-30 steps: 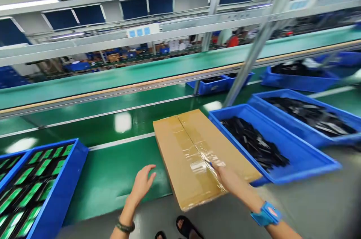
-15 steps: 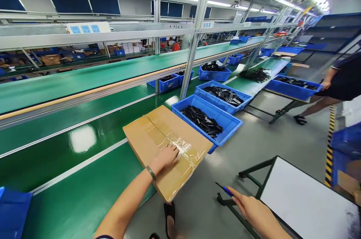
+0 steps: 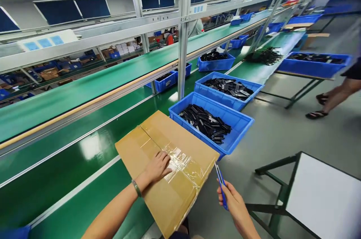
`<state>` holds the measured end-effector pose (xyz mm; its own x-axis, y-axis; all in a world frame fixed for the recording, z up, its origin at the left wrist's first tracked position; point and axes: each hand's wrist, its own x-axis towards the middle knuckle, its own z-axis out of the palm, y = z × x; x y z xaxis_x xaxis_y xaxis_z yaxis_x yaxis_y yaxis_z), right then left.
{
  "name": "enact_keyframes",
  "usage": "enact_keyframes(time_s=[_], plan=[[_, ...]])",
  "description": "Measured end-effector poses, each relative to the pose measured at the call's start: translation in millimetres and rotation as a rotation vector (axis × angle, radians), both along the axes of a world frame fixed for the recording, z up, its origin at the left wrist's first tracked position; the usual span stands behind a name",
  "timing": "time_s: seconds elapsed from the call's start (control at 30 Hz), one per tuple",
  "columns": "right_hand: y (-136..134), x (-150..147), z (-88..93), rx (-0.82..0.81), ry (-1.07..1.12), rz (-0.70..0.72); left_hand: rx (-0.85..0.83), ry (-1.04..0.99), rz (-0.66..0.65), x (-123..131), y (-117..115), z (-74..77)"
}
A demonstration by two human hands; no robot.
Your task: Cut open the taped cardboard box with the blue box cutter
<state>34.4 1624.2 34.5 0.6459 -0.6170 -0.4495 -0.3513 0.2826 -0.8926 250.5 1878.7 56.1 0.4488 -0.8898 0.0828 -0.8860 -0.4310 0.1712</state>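
Note:
A brown cardboard box [image 3: 158, 145], its seam sealed with clear tape, lies flat on the green workbench [image 3: 70, 194] and overhangs the near edge. My left hand [image 3: 158, 166] rests flat on the box top, fingers stretched over the crumpled tape. My right hand [image 3: 234, 201] is closed round a blue-handled cutter [image 3: 220, 184], whose thin blade points up toward the box's right corner, just apart from it.
Blue bins of black parts [image 3: 210, 122] [image 3: 228, 89] stand right of the box. A white-topped table on a green frame [image 3: 321, 197] is at lower right. Another person's legs [image 3: 332, 96] are on the grey floor at the right.
My right hand has swung the cutter from low right up toward the box's right corner. My left hand stays on the taped seam. The view has turned slightly.

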Motion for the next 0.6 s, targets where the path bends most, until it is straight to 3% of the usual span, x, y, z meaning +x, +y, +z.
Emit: enact_keyframes(time_s=[0.1,0.3,0.47,0.6], plan=[[-4.4,4.3,1.9,0.065,0.012,-0.133,-0.042,0.065,0.002,6.6,2.1,1.1],[9.7,5.3,10.1,-0.033,0.112,-0.08,-0.208,0.231,0.099,22.2,10.0,11.0],[29.3,2.9,16.4,-0.121,0.13,-0.1,-0.39,0.276,0.264,32.9,42.5,21.0],[35.8,3.4,13.5,-0.203,0.168,-0.082,-0.444,0.277,0.34,39.7,74.4,22.7]])
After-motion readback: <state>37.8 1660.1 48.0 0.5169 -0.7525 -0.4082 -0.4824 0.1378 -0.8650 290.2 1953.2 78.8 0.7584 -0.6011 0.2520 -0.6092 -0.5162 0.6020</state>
